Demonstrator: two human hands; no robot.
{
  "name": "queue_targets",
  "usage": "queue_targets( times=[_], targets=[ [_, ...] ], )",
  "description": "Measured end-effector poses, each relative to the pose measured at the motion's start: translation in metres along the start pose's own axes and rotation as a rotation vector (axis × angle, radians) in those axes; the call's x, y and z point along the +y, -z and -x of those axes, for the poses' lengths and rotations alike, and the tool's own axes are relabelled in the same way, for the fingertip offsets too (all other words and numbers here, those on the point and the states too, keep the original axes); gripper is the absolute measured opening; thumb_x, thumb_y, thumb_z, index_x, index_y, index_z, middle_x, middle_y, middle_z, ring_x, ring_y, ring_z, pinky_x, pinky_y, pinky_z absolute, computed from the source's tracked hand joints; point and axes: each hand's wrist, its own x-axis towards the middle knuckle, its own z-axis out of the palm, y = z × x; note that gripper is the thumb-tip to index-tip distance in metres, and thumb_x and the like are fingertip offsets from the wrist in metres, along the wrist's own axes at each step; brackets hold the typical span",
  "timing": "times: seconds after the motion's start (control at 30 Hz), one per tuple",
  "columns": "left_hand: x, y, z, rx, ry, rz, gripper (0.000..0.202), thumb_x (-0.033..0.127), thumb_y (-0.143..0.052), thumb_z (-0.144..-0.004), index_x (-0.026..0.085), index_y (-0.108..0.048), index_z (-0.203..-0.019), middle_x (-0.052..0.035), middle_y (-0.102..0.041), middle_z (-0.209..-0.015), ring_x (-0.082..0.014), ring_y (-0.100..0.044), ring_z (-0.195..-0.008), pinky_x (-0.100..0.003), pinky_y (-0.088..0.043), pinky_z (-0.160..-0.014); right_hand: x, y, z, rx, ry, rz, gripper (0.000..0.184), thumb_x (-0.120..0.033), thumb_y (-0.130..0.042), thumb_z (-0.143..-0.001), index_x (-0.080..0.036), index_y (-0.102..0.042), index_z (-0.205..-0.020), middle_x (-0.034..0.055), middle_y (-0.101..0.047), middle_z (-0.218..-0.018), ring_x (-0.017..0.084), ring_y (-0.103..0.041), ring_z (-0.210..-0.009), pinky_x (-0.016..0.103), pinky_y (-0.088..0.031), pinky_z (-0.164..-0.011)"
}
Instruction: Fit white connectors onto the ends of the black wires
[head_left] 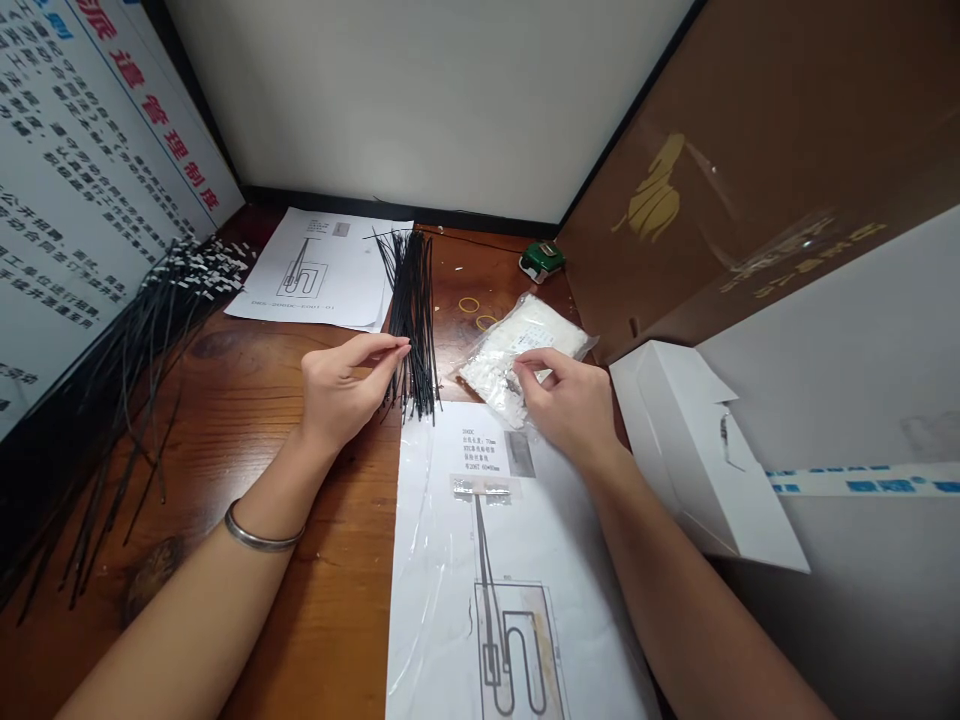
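Note:
A bundle of thin black wires [412, 290] lies on the wooden table ahead of me. At its left edge my left hand [352, 385] has thumb and index finger pinched together on a black wire. My right hand [566, 395] is at the mouth of a clear plastic bag [532, 335] full of small white pieces, probably connector housings. Its thumb and index finger are closed together, but whatever they hold is too small to make out. Under both hands lies a large printed drawing sheet [450, 560] with a wire diagram.
At the left, a pile of black wires with white ends [202, 270] leans by a printed board. A second drawing sheet [262, 270] lies behind the left hand. Yellow rubber bands [469, 305], a green tape measure [541, 261] and an open white box [697, 450] are around the right side.

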Motion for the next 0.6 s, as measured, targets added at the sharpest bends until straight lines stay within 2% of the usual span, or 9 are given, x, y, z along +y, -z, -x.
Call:
queue_targets(
  times=[0.2,0.33,0.43,0.53,0.6],
  targets=[
    [0.001,0.006,0.001,-0.072,-0.216,-0.116,0.002,0.019,-0.067,-0.082,0.017,-0.068,-0.082,-0.0007,-0.076,-0.073,-0.0106,-0.069,-0.059,-0.019,-0.054,-0.056,0.002,-0.003,0.001,0.039,-0.018,-0.118,0.017,-0.03,-0.059,-0.078,-0.021,-0.073,-0.078,0.0014,-0.07,-0.064,0.016,-0.057,-0.05,0.029,-0.044,-0.06],
    [-0.002,0.008,0.001,-0.134,-0.315,-0.204,0.004,0.017,-0.067,-0.082,0.017,-0.067,-0.078,0.0005,-0.073,-0.066,-0.0095,-0.066,-0.051,-0.018,-0.047,-0.048,0.005,-0.004,0.001,0.063,-0.014,-0.115,0.015,-0.029,-0.059,-0.079,-0.02,-0.071,-0.079,0.0017,-0.071,-0.067,0.016,-0.06,-0.05,0.03,-0.046,-0.061],
    [-0.006,0.009,0.002,-0.149,-0.3,-0.224,0.003,0.018,-0.066,-0.082,0.019,-0.068,-0.079,0.0004,-0.074,-0.066,-0.0107,-0.067,-0.054,-0.019,-0.048,-0.05,0.005,-0.002,0.0,0.06,-0.011,-0.131,0.012,-0.027,-0.059,-0.079,-0.02,-0.069,-0.079,0.0026,-0.073,-0.075,0.016,-0.062,-0.052,0.03,-0.046,-0.061],
    [-0.006,0.009,0.001,-0.135,-0.241,-0.18,0.005,0.017,-0.065,-0.083,0.019,-0.068,-0.079,-0.0017,-0.075,-0.072,-0.0123,-0.07,-0.062,-0.019,-0.051,-0.055,-0.003,0.002,0.0,0.095,-0.025,-0.144,0.009,-0.026,-0.06,-0.079,-0.02,-0.066,-0.076,0.0005,-0.068,-0.064,0.014,-0.056,-0.046,0.031,-0.046,-0.059],
    [-0.002,0.01,0.002,-0.112,-0.225,-0.151,0.008,0.016,-0.063,-0.084,0.019,-0.069,-0.079,-0.0032,-0.077,-0.078,-0.0133,-0.072,-0.068,-0.019,-0.053,-0.058,-0.018,0.004,0.003,0.103,-0.061,-0.265,0.01,-0.029,-0.06,-0.08,-0.02,-0.064,-0.077,-0.0007,-0.065,-0.059,0.012,-0.049,-0.04,0.029,-0.044,-0.052]
  ],
)
